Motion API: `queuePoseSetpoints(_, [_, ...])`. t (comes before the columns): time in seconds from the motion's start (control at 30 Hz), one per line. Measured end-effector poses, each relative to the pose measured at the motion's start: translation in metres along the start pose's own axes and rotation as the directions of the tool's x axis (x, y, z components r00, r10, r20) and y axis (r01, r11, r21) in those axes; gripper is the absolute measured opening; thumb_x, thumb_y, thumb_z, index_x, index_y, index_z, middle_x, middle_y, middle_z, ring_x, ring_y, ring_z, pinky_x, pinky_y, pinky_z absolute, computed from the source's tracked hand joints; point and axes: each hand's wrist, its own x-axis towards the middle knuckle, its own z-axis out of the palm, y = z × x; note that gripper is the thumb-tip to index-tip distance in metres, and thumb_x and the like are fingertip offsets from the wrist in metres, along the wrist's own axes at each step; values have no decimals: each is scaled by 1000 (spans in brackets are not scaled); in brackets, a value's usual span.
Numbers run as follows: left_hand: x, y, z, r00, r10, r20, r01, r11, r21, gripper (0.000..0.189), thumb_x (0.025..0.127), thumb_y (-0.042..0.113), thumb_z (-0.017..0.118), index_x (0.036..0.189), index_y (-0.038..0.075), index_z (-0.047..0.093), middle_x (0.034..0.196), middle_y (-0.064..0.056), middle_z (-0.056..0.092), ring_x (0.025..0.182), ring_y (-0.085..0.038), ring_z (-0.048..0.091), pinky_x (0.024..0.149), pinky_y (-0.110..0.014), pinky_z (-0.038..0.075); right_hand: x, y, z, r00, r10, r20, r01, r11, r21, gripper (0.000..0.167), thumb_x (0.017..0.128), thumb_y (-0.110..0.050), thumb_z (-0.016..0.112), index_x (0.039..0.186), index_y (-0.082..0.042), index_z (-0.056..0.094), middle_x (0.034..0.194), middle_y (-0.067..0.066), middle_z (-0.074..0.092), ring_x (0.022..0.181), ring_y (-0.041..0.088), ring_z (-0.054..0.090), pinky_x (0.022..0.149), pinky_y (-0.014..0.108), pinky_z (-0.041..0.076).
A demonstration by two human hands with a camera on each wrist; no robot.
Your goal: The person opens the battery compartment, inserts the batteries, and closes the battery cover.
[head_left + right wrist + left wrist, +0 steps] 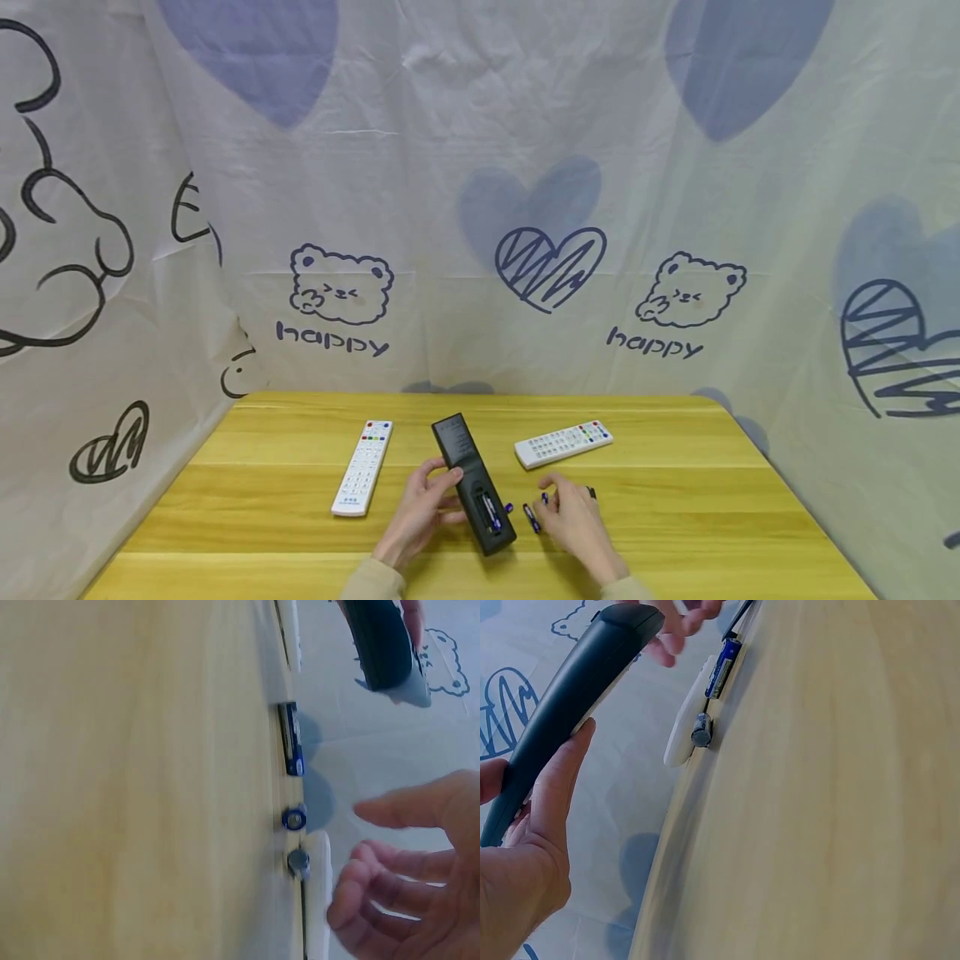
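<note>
Wood-grain table (712, 517), head view: open-backed black remote control (476, 482) gripped above it by left hand (420, 505); judged light, stiff, best held mid-body. Left wrist: casing (564, 705) smooth-looking. Right wrist: right hand (439, 864) empty, fingers (347, 902) parted near batteries (291, 739).

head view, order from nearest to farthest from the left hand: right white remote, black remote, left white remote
1. Black remote: held in the left hand.
2. Left white remote: on the table, to that hand's left.
3. Right white remote: right of the black remote.
</note>
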Motion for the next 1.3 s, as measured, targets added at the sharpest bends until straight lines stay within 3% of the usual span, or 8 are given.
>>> queuePoseSetpoints(0.2, [-1, 1, -1, 1000, -1, 1, 1, 1000, 6, 46, 102, 13, 55, 137, -5, 33, 100, -3, 76, 79, -14, 75, 76, -32, 66, -2, 3, -2, 994, 34, 105, -36, 999, 9, 37, 87, -19, 77, 117, -3, 61, 68, -2, 55, 57, 9, 45, 49, 20, 33])
queuePoseSetpoints(0.43, [-1, 0, -1, 1000, -4, 6, 4, 1000, 7, 45, 102, 13, 56, 137, -5, 34, 100, -4, 76, 79, -15, 76, 75, -31, 66, -3, 6, 0, 998, -4, 70, 4, 1000, 2, 30, 89, -8, 67, 118, 0, 64, 67, -3, 52, 56, 8, 43, 48, 19, 32])
queuePoseSetpoints(0.63, [-1, -1, -2, 1000, -6, 18, 6, 1000, 9, 46, 102, 13, 55, 138, -5, 33, 102, -4, 76, 80, -15, 76, 74, -31, 66, -3, 9, 1, 994, 23, 110, -21, 1000, -19, 41, 93, -7, 62, 132, 3, 58, 67, -3, 53, 56, 9, 45, 47, 20, 33])
queuePoseSetpoints(0.83, [-1, -1, -3, 1000, -6, 18, 6, 1000, 11, 45, 102, 13, 55, 137, -5, 34, 101, -4, 76, 80, -15, 76, 74, -31, 66, 1, 10, 2, 988, 68, 139, -58, 996, -74, 42, 96, -9, 61, 137, 1, 57, 68, -1, 52, 62, 13, 46, 52, 24, 33])
queuePoseSetpoints(0.97, [-1, -1, -3, 1000, -7, 16, 6, 1000, 14, 45, 102, 14, 56, 137, -5, 34, 101, -3, 76, 80, -15, 76, 74, -30, 66, 3, 11, 4, 983, 90, 162, -74, 992, -103, 42, 97, -10, 61, 137, 1, 57, 76, 3, 58, 72, 18, 49, 56, 28, 36])
queuePoseSetpoints(1.17, [0, -2, -4, 1000, -9, 13, 8, 1000, 17, 48, 102, 14, 56, 139, -6, 33, 102, -4, 76, 80, -15, 76, 73, -30, 66, 5, 12, 5, 980, 105, 171, -83, 988, -132, 40, 95, -9, 64, 133, 1, 59, 108, 17, 70, 93, 28, 59, 71, 44, 52])
queuePoseSetpoints(1.3, [0, -2, -3, 1000, -14, 12, 14, 1000, 17, 49, 102, 14, 56, 140, -6, 32, 102, -4, 76, 80, -15, 76, 73, -30, 66, 3, 13, 5, 982, 100, 159, -84, 991, -107, 35, 91, -6, 65, 126, 1, 62, 87, 8, 64, 80, 23, 56, 63, 35, 47])
